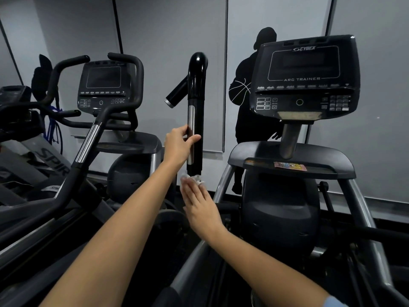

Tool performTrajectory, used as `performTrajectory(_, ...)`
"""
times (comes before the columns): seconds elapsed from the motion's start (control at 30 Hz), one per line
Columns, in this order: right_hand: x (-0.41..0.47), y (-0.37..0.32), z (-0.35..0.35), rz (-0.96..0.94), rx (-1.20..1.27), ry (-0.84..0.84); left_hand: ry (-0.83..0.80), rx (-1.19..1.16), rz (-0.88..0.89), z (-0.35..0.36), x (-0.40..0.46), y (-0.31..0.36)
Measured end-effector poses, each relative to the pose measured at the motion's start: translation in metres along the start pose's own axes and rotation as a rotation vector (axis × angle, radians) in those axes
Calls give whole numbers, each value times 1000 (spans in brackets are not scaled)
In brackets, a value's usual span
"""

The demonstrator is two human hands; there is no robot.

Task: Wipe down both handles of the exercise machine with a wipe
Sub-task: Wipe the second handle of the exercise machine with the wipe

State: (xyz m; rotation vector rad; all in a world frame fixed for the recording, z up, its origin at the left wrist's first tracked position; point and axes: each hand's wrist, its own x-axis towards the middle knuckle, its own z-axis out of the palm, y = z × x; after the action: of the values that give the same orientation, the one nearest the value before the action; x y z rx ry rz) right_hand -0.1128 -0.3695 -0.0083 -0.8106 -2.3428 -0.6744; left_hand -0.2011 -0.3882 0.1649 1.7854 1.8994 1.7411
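Both bare forearms extend forward from the lower frame edge toward the upright black handle [195, 111] at centre. The left hand [178, 144] is raised highest, fingers and thumb curled round the handle at the lower part of its chrome strip. The right hand [202, 207] sits below it, fingers nearly straight and pointing up, blurred; a crumpled white wipe [195, 179] lies at the fingertips against the handle's lower end. Whether the fingers pinch the wipe or merely press it cannot be told.

The handle belongs to the exercise machine [292, 196] on the right, whose console [304, 77] reads "CYBEX ARC TRAINER". A second, similar machine [110, 89] stands to the left. Grey wall panels [170, 29] run behind, bearing a black basketball-player silhouette [245, 89] partly hidden by the console.
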Motion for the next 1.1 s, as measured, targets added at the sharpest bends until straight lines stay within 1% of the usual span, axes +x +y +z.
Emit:
performTrajectory(0.03,-3,4,3,-55,-83,-15,4,5,-1,0,0,0)
performTrajectory(0.13,-26,17,26,-231,-174,32,9,4,-8,0,0,0)
performTrajectory(0.2,-37,23,33,-322,-249,20,14,2,-5,0,0,-1)
performTrajectory(0.33,-36,36,26,-389,-273,-36,8,13,-1,0,1,-2)
performTrajectory(0.43,-41,46,23,-403,-260,0,9,13,-1,0,1,-2)
performTrajectory(0.5,-43,43,17,-350,-127,37,13,15,1,-1,1,-2)
performTrajectory(0.53,-40,37,10,-289,-59,45,13,14,3,-1,0,-2)
performTrajectory(0.63,-16,16,-7,-18,175,39,9,13,19,0,0,-2)
performTrajectory(0.7,-5,1,-14,122,322,17,9,10,25,0,0,-2)
performTrajectory(0.83,-23,-23,-15,283,668,-83,13,12,11,0,-1,-1)
performTrajectory(0.93,-36,-30,-11,344,761,-126,13,25,14,0,-1,-1)
performTrajectory(1.1,-3,-22,-24,432,846,-67,-1,-3,17,1,-1,-1)
